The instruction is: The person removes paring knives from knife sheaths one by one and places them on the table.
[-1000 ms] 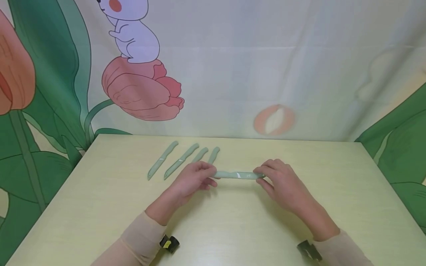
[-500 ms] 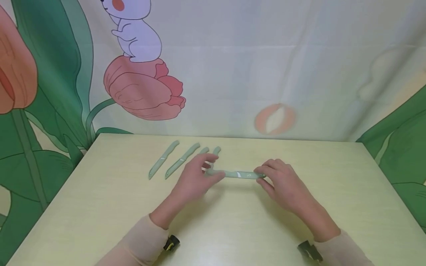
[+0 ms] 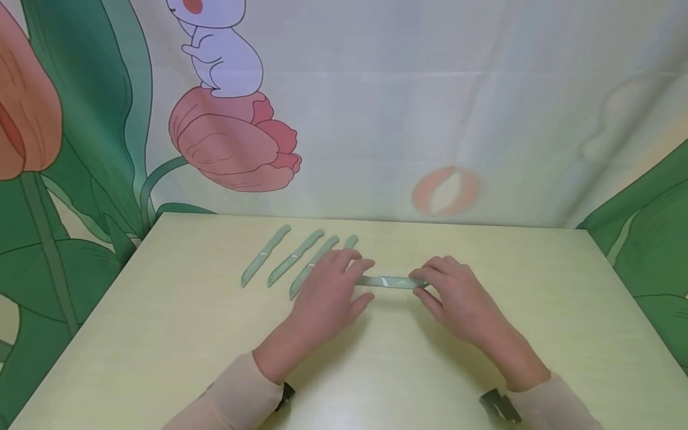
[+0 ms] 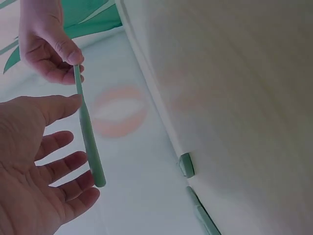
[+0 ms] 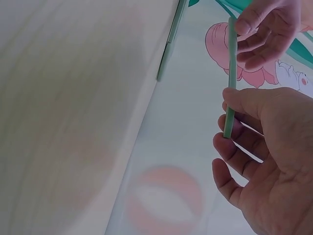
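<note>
A pale green knife (image 3: 395, 282) with a white slanted mark lies level in the air over the table, its blade end to the right. My right hand (image 3: 457, 292) pinches that blade end between thumb and fingers. Around the handle end, my left hand (image 3: 333, 286) is spread, thumb below and fingers above, and it hides part of the handle in the head view. From the left wrist, the handle (image 4: 90, 139) shows between the left thumb and the extended fingers. The right wrist view has the blade end (image 5: 229, 122) between the right thumb and curled fingers.
Several similar green knives lie slanted in a row at the back left of the table, such as the leftmost knife (image 3: 265, 257); the left hand partly covers the nearest ones. A printed curtain (image 3: 365, 131) hangs behind the table (image 3: 387, 370).
My left hand has loosened its pinch on the handle, spread its fingers and shifted slightly right along the knife. My right hand and the knife have stayed in place.
</note>
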Demonstrator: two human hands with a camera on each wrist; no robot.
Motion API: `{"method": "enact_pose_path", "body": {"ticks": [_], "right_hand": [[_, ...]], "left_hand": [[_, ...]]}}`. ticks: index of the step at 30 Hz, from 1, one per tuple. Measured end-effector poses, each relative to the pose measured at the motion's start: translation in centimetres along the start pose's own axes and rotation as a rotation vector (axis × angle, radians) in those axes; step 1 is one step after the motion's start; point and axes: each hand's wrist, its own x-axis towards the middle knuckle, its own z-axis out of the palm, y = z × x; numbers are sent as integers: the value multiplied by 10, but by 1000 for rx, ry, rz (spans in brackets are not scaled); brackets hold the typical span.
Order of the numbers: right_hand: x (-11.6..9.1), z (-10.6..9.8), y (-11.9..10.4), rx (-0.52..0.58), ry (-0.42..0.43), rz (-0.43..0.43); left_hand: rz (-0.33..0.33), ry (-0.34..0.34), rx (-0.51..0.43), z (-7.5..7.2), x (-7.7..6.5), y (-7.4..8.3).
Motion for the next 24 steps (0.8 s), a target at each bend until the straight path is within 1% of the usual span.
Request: {"method": "enact_pose_path", "body": {"ticks": [3,5,10,14,24], "right_hand": [[1,-1,-2,-4,10,-17],[1,-2,-3,-4,13,-24],[2,-3,-5,-3,11,-21],[2,-4,-7,-6,11,-21],[2,-5,-9,-6,20,-34]], "left_hand": [[34,-15,103,0,0,3],[56,-8,154,-1,-1,5],[90,30,219,-1,-2,7],[84,36,237,-1,-2,8],[85,43,233,0,-2,8]]}}
